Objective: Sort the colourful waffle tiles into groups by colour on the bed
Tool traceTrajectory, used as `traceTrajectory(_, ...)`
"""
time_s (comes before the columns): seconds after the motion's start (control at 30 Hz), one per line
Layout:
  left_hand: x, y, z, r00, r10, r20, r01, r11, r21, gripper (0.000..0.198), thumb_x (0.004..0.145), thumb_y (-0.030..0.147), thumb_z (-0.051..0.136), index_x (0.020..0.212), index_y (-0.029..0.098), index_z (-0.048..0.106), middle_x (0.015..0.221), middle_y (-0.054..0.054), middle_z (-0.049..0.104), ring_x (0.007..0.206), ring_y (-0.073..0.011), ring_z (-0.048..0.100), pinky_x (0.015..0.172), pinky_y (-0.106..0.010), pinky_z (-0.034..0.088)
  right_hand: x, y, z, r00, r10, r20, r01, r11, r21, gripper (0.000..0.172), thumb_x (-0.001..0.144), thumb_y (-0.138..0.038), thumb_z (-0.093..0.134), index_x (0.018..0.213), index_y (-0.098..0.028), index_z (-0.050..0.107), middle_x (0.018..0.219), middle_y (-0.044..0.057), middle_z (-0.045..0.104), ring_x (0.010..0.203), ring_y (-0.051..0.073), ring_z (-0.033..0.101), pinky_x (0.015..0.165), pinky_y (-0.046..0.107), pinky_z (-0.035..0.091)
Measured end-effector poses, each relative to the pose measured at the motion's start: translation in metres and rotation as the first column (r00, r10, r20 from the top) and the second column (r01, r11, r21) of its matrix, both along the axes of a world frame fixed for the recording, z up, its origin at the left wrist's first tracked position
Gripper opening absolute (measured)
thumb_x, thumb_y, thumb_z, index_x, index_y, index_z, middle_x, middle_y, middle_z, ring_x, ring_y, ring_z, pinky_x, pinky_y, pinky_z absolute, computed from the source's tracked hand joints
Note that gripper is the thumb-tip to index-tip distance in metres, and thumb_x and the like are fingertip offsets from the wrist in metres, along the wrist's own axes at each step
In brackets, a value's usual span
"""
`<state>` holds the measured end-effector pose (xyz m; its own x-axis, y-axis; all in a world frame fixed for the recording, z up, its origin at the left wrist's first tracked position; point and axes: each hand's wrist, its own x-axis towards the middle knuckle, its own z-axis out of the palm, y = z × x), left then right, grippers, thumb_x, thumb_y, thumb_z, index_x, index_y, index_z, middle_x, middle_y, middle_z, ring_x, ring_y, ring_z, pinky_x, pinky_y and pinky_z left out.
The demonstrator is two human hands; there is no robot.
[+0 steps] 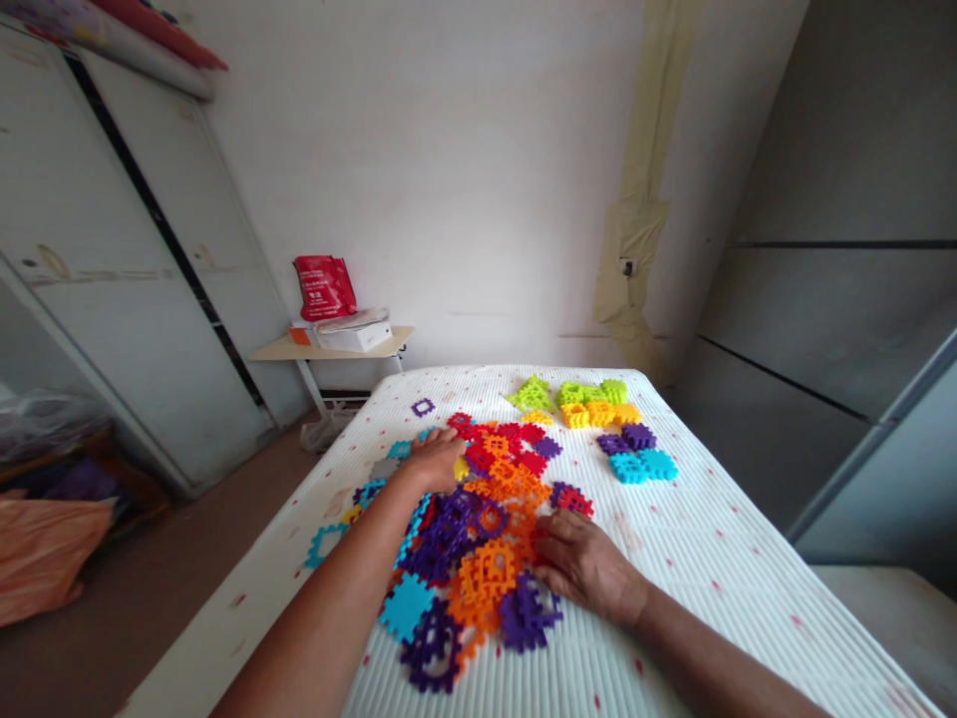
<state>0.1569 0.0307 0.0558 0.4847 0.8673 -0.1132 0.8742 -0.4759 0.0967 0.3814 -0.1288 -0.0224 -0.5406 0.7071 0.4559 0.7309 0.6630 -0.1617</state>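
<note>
Head view. A: Left hand (434,461) lies on the far side of the tile pile (478,538), fingers curled over it. Can't tell if that grip pinches a piece. Right hand (584,566) lies flat on the near right side, grip spread, holding nothing.
B: Risks?
A: The pile sits mid-bed (710,558). The left forearm (351,578) could brush the cyan tile (323,543) off the left edge. A wide push might scatter loose pieces into the sorted stacks (613,429).

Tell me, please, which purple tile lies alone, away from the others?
The purple tile at the far left, beyond the left hand; every other purple one touches neighbours.
</note>
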Motion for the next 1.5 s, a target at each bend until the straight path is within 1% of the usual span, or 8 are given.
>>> traceTrajectory(0.27,-0.021,-0.023,0.014,0.897,-0.096,0.431,0.143,0.987,-0.078,0.057,0.056,0.016,0.065,0.110,0.023,0.051,0.124,-0.006,0.051,0.116,-0.0260,0.046,0.093,-0.035,0.040,0.001,0.000,-0.001,1.000,-0.001,-0.005,0.001,1.000,0.019,0.033,0.094,-0.039,0.038,0.084,-0.018,0.061,0.091,0.009,0.059,0.085,0.018,0.053,0.080,0.032,0.043)
traceTrajectory(0.33,-0.026,-0.034,0.009,0.712,-0.012,0.702,0.232,0.948,-0.218,0.059,0.061,0.020,0.065,0.116,0.024,0.047,0.124,-0.007,0.052,0.117,-0.0269,0.047,0.089,-0.036,0.042,0.001,0.000,-0.001,1.000,-0.003,-0.005,0.003,1.000,0.029,0.033,0.093,-0.039,0.038,0.083,-0.018,0.061,0.091,0.009,0.059,0.085,0.018,0.054,0.080,0.033,0.043)
traceTrajectory(0.47,-0.028,-0.057,-0.007,0.106,0.341,0.934,0.564,0.753,-0.339,0.062,0.060,0.019,0.071,0.117,0.026,0.047,0.121,-0.008,0.056,0.117,-0.0281,0.049,0.094,-0.042,0.038,0.001,0.000,-0.001,1.000,-0.009,-0.005,0.009,0.998,0.065,0.030,0.093,-0.038,0.041,0.083,-0.018,0.061,0.093,0.010,0.060,0.089,0.018,0.056,0.083,0.032,0.044)
traceTrajectory(0.63,-0.024,-0.072,-0.028,-0.161,0.512,0.844,0.675,0.681,-0.284,0.055,0.064,0.015,0.069,0.115,0.026,0.051,0.125,-0.008,0.057,0.122,-0.0274,0.046,0.101,-0.046,0.033,0.004,0.001,0.000,0.999,-0.023,-0.038,0.026,0.995,0.096,0.022,0.091,-0.035,0.047,0.093,-0.018,0.061,0.100,0.011,0.062,0.094,0.020,0.058,0.083,0.035,0.047)
traceTrajectory(1.03,-0.008,-0.084,-0.053,-0.151,0.572,0.806,0.753,0.594,-0.281,0.047,0.071,0.022,0.066,0.116,0.024,0.054,0.116,-0.007,0.060,0.111,-0.0250,0.052,0.093,-0.039,0.041,-0.061,0.015,0.043,0.948,-0.047,-0.314,0.150,0.939,0.310,0.020,0.089,-0.024,0.050,0.107,-0.018,0.056,0.104,0.011,0.061,0.091,0.019,0.057,0.078,0.032,0.048)
traceTrajectory(1.23,-0.009,-0.083,-0.058,-0.084,0.594,0.800,0.771,0.547,-0.325,0.039,0.077,0.041,0.061,0.111,0.021,0.059,0.109,-0.008,0.062,0.098,-0.0227,0.057,0.086,-0.038,0.045,-0.073,0.027,0.053,0.901,0.017,-0.433,0.086,0.972,0.217,0.024,0.091,-0.036,0.045,0.094,-0.018,0.062,0.087,0.008,0.066,0.081,0.018,0.058,0.075,0.032,0.046)
traceTrajectory(1.37,-0.007,-0.083,-0.055,-0.112,0.543,0.833,0.630,0.687,-0.363,0.035,0.076,0.043,0.062,0.103,0.021,0.062,0.101,-0.006,0.064,0.092,-0.0202,0.057,0.082,-0.033,0.047,-0.069,0.029,0.062,0.814,-0.040,-0.579,0.018,0.999,-0.043,0.029,0.088,-0.043,0.051,0.094,-0.019,0.065,0.079,0.004,0.066,0.069,0.013,0.057,0.065,0.024,0.046)
traceTrajectory(1.5,-0.008,-0.081,-0.051,-0.121,0.503,0.856,0.404,0.812,-0.420,0.026,0.068,0.032,0.073,0.088,0.018,0.065,0.082,-0.002,0.063,0.072,-0.0121,0.055,0.064,-0.022,0.045,-0.061,0.036,0.060,0.745,-0.146,-0.651,-0.096,0.942,-0.322,0.035,0.083,-0.047,0.056,0.096,-0.017,0.066,0.075,0.000,0.062,0.061,0.009,0.054,0.056,0.020,0.043)
